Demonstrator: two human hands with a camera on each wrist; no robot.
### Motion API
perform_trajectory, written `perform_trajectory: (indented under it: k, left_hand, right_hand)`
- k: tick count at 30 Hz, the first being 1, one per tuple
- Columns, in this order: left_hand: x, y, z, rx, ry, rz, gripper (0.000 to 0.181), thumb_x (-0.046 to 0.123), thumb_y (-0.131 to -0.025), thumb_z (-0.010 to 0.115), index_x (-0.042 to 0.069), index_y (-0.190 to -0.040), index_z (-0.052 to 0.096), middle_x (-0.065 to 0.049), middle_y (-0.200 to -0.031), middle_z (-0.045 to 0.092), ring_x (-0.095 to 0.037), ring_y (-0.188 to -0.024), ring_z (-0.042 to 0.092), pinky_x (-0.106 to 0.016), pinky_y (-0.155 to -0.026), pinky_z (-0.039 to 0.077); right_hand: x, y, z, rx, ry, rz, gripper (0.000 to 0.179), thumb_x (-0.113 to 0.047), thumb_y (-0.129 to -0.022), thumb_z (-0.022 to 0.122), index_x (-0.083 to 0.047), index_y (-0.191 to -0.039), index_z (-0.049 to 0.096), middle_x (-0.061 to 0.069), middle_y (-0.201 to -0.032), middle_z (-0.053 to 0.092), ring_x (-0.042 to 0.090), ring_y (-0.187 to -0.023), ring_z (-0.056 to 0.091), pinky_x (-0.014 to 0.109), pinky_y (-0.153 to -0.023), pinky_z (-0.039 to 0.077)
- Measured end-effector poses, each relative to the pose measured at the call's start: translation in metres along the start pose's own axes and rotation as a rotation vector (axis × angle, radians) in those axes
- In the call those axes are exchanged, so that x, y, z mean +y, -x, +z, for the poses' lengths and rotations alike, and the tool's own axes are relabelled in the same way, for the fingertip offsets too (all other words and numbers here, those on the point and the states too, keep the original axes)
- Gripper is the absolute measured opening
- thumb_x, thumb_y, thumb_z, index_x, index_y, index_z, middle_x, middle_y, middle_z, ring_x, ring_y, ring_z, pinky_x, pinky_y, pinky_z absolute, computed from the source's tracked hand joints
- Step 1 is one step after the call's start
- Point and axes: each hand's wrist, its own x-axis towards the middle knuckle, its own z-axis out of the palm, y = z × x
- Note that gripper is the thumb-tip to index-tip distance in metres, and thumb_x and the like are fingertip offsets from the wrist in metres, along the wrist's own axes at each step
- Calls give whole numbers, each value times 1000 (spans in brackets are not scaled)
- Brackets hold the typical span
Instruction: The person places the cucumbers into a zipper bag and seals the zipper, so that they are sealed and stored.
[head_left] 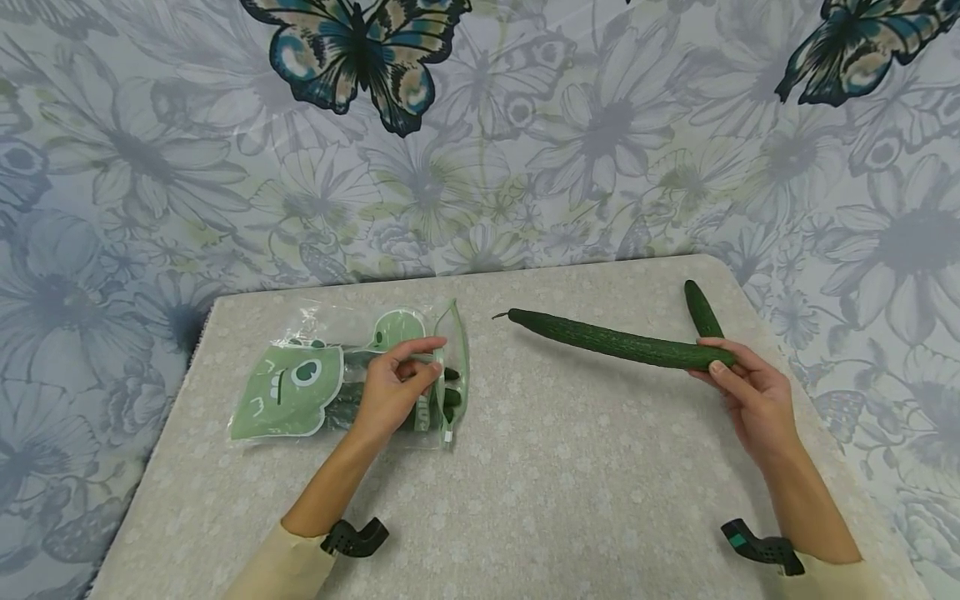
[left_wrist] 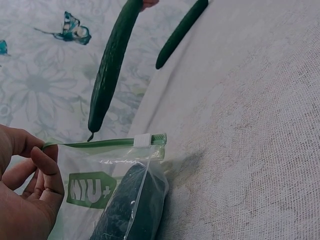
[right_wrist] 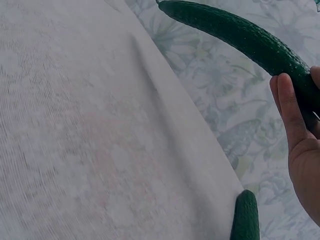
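Observation:
My right hand grips a long dark green cucumber near one end, holding it above the table. Its thin stem end points left toward the bag's mouth. With thumb and fingers, my left hand pinches the green-edged rim of a clear zip bag printed with a green cartoon face. Cucumbers lie inside this bag, their dark ends showing at the opening. A white slider sits at one end of the zip. Another cucumber lies on the table behind my right hand, partly hidden by it.
The table wears a pale patterned cloth, and its right edge runs close to my right hand. A wall covering with flowers and butterflies rises directly behind the table's back edge.

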Motion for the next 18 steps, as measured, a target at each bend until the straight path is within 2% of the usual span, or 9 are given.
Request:
perform_trajectory:
  k: [4,9,18]
  left_hand:
    - [0,0,0,-2,4,4,36,11,-103,72,11,-139,72,-8,-78,67,-26,-69,55,-30,-64,46]
    - [0,0,1,-3,13,3,35,11,-103,72,13,-138,73,-9,-78,67,-17,-68,54,-29,-63,45]
    - [0,0,1,-7,10,9,35,11,-103,72,12,-139,72,-4,-79,69,-16,-68,57,-30,-63,47]
  right_hand:
    - [6,-4,8,-33,35,15,37,16,-107,42,19,-142,55,7,-132,72,13,-116,76,29,-99,61]
    - [16,-9,17,-70,54,37,36,14,-108,44,19,-142,54,6,-135,71,12,-118,75,29,-100,61]
    - [35,-23,36,-98,90,83,35,10,-109,47,16,-142,56,2,-134,72,10,-116,75,30,-98,62]
